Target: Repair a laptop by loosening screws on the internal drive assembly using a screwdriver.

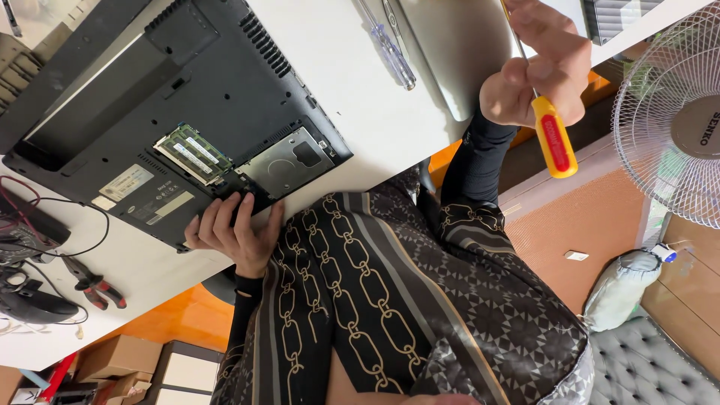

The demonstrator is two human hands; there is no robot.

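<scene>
A black laptop [172,82] lies bottom-up on the white table [360,97]. Its service cover is off, showing a green memory module [193,154] and a silver drive bay [285,161]. My left hand [232,225] grips the laptop's near edge, just below the drive bay, with its fingers on the casing. My right hand [536,67] is raised off to the right of the laptop. It is closed on a screwdriver with a yellow and red handle [553,135], whose shaft points up out of view.
A second screwdriver with a clear blue handle [394,56] lies beside a silver laptop [450,52]. Red-handled pliers [94,285] and black cables [30,240] sit at the left. A white fan [675,112] stands at the right. Cardboard boxes [120,356] are below the table.
</scene>
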